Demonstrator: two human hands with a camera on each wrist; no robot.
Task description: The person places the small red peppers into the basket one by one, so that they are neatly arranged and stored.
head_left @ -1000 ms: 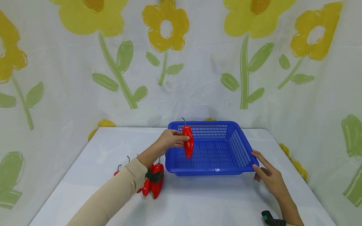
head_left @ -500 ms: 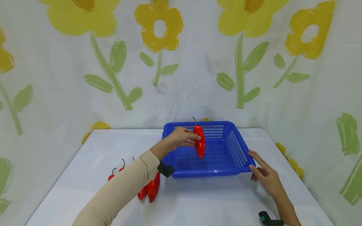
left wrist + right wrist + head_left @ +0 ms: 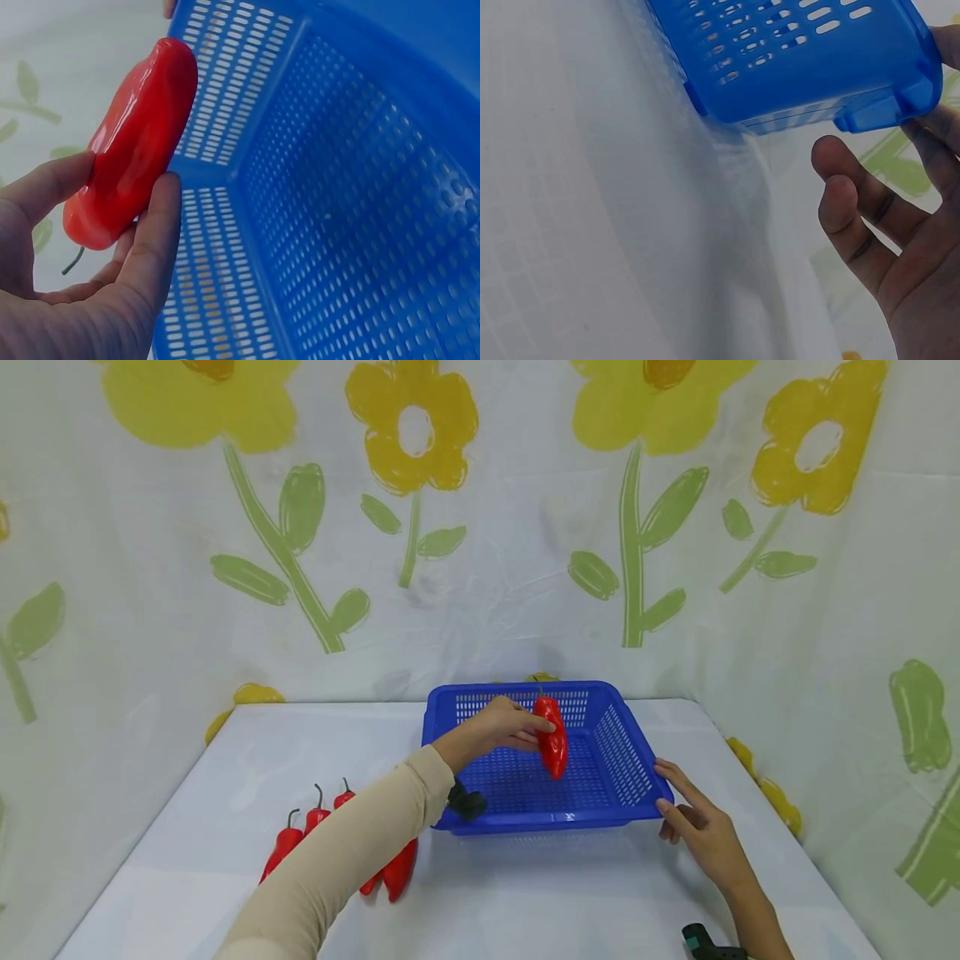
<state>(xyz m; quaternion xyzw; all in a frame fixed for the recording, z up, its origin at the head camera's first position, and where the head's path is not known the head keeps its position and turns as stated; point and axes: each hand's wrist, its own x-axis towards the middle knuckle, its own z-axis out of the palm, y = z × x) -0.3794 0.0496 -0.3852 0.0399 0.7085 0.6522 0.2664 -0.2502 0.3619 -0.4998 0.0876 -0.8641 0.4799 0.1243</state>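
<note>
Soft, cool, fairly even light fills the head view, leaving the flowered cloth point(image 3: 517, 527) pale and slightly grey. A faint, blurry-edged shadow spreads on the desk point(image 3: 525, 902) along the near side of the blue basket point(image 3: 566, 818), another beside the right hand point(image 3: 705, 839). Glare is small — white streaks on the red pepper point(image 3: 553, 747), a glint on the basket's rim. Both wrist views look dimmer; the left one's cloth backdrop is soft — out of focus — while the pepper reads more crisply.
</note>
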